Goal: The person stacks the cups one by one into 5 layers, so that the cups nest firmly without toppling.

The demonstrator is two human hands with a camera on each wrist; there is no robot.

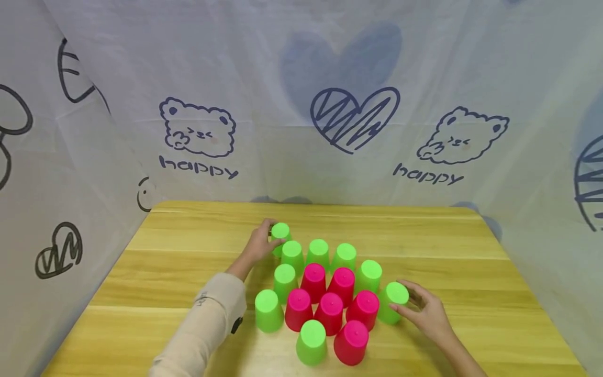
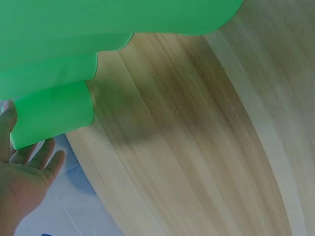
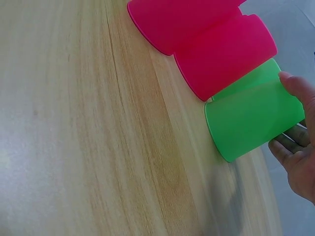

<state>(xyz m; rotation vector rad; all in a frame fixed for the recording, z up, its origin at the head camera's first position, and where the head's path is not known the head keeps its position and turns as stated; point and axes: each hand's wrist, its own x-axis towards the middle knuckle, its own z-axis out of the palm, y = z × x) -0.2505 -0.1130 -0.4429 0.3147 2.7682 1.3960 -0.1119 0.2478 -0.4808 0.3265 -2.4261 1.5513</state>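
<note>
Upside-down green and pink cups stand close together on the wooden table. At the back left of the group, my left hand holds a green cup between thumb and fingers; the left wrist view shows that same green cup with the thumb on one side. On the right edge, another green cup is held by my right hand. The right wrist view has its thumb on that cup's side, other fingers beneath and partly hidden. Pink cups fill the middle, several green cups around them.
A green cup and a pink cup stand nearest the front. The wooden table ends at a white printed cloth behind, and similar cloth hangs at both sides.
</note>
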